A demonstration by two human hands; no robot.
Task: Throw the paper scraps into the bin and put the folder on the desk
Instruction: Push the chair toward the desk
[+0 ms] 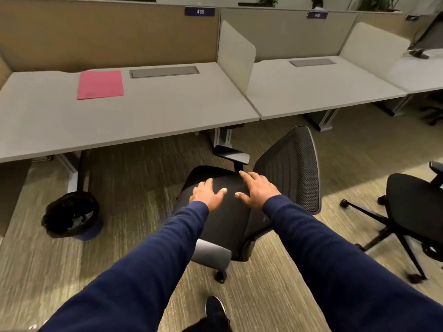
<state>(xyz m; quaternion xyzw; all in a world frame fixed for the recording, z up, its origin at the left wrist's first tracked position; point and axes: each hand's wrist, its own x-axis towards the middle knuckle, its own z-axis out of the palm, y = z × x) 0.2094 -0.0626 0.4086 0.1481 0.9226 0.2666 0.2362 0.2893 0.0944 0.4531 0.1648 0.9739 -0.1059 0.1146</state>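
A pink folder (100,84) lies flat on the grey desk (148,111), at its back left. On the floor under the desk's left end stands a round bin (72,215) with a black liner; something pale shows inside it. My left hand (208,194) and my right hand (257,189) both hover palm down over the black seat of an office chair (239,212) in front of the desk. Both hands have their fingers spread and hold nothing. I see no paper scraps on the chair or the floor.
The chair's mesh back (294,168) points right, with an armrest (231,154) near the desk edge. A second black chair (412,212) stands at the right. A white divider (236,56) separates this desk from a neighbouring desk (318,89). Carpet covers the floor.
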